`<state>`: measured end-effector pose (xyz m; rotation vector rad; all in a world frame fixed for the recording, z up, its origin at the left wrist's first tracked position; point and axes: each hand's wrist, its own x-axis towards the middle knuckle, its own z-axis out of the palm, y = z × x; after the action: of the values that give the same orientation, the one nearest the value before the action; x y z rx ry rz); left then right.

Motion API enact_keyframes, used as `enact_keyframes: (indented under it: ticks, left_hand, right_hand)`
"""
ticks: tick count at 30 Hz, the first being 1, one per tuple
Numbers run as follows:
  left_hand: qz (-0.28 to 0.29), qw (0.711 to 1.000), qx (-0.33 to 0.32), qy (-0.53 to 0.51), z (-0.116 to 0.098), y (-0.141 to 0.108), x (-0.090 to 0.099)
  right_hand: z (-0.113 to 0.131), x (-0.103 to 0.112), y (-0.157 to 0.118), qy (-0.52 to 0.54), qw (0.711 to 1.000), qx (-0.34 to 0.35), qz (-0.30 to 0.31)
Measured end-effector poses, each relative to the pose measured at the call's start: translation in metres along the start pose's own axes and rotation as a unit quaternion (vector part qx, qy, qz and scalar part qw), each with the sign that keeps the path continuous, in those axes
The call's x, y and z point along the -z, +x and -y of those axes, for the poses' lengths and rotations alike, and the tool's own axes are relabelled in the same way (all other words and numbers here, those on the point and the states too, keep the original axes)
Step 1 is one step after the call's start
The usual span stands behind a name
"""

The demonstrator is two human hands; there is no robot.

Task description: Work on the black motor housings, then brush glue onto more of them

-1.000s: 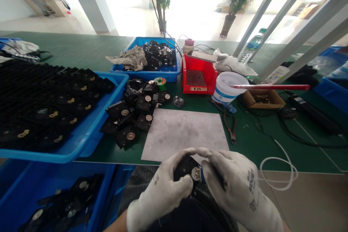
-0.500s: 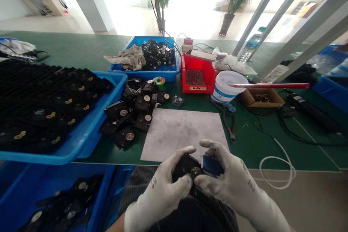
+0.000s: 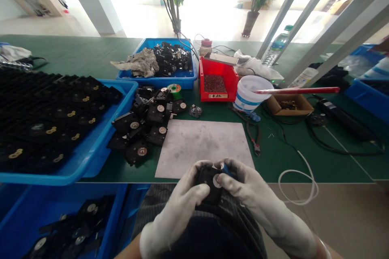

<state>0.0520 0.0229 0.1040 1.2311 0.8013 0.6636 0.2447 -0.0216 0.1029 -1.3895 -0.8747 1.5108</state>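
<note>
My left hand (image 3: 178, 208), in a white glove, is closed round a black plastic part (image 3: 209, 194) just past the table's front edge, above my lap. A round, pale metal disc (image 3: 216, 181) shows on the part's face. My right hand (image 3: 253, 190), gloved likewise, has its thumb against that disc. Its curled fingers hold a small blue piece (image 3: 225, 169), mostly hidden, so its kind is unclear. Beyond both hands lies a smudged grey-white sheet (image 3: 203, 141) on the green table. Similar black parts with discs (image 3: 141, 152) are heaped to its left.
A large blue tray (image 3: 121, 109) of black parts stands left; a blue bin (image 3: 18, 210) sits lower. Farther back are a blue tray (image 3: 121, 75), a red bin (image 3: 217, 96), a white bucket (image 3: 247, 99) and a cardboard box (image 3: 291, 111). Cutting pliers (image 3: 256, 139) lie right of the sheet.
The black part has turned so its disc faces up at me. My right hand has moved in, its thumb now on the disc, and less of the blue piece shows.
</note>
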Motion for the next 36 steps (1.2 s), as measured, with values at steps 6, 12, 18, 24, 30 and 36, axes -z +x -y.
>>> enact_keyframes:
  ticks: [6, 12, 18, 24, 30, 36]
  left_hand:
    - [0.012, 0.991, 0.059, -0.123, -0.004, 0.004, -0.003]
    - [-0.004, 0.993, 0.023, -0.115, 0.007, 0.004, -0.015]
    - [-0.006, 0.999, -0.037, -0.028, 0.013, -0.002, -0.013]
    - [-0.034, 0.998, -0.053, 0.019, 0.01, 0.002, -0.017]
    - [-0.079, 0.996, -0.041, -0.025, 0.005, 0.013, -0.015]
    - [-0.074, 0.993, -0.047, -0.084, 0.027, 0.011, -0.003]
  right_hand:
    - [0.01, 0.0, -0.002, 0.018, 1.0, 0.0, -0.008]
    - [0.006, -0.003, -0.001, -0.046, 0.999, 0.006, -0.004]
    - [0.002, -0.005, -0.007, -0.072, 0.997, 0.019, -0.016]
    - [0.009, -0.013, -0.006, -0.056, 0.998, 0.029, -0.025]
    - [0.016, -0.011, 0.01, 0.083, 0.996, 0.003, -0.017]
    - [0.013, 0.002, 0.008, 0.053, 0.993, -0.015, -0.1]
